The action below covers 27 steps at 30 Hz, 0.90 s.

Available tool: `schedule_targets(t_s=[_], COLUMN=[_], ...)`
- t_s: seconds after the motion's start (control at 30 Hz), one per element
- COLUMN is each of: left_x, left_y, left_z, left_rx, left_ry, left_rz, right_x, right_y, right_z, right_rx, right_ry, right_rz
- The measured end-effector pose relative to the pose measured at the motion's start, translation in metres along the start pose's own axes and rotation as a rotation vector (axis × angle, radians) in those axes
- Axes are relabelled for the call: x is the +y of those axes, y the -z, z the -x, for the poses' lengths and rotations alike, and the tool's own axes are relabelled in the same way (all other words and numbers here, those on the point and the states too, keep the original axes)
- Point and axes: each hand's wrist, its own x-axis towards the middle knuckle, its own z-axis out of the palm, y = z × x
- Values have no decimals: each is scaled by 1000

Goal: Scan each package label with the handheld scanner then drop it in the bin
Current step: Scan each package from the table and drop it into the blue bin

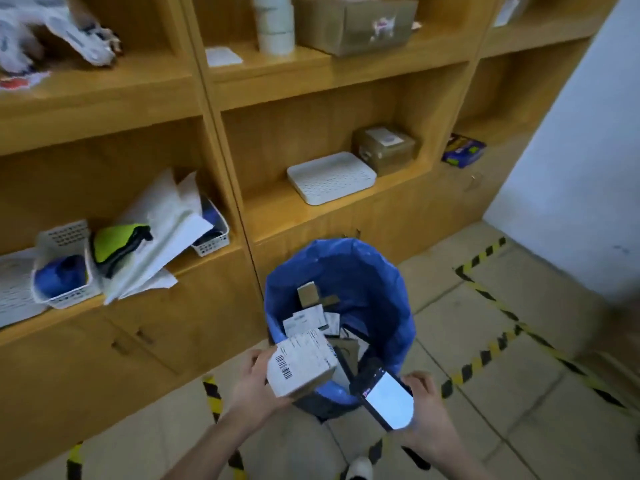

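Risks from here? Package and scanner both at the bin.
1. The package hangs over the rim of the bin, gripped by the left hand at one end: it may slip in unscanned.
2. The scanner in the right hand sits beside the label, not over it, so the scan may miss.
3. The scanner is near the rim too and could drop in.

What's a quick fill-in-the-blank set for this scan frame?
The left hand holds the package, barcode label facing ____.
The right hand holds the scanner, its lit screen showing mostly ____.
The bin is lined with a ____ bag.
The floor tape is striped yellow and ____.
Missing words: up; white; blue; black.
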Motion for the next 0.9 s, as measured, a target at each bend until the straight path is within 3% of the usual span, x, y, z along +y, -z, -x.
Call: schedule_targets(t_s=[0.37, 0.57, 0.9], left_x=[62, 58, 11], left_y=[-57, -75, -87], left_z=[-125, -183, -269], left_rx=[70, 5, -19], left_ry=[117, 126, 319], left_rz=[-81, -91, -45], right_x=[59, 79, 60], right_y=[35, 25, -8], right_z=[-114, -157, -210], right_rx=[28, -17, 143], right_ry=[-172, -341, -532], right_rz=[50, -98, -195])
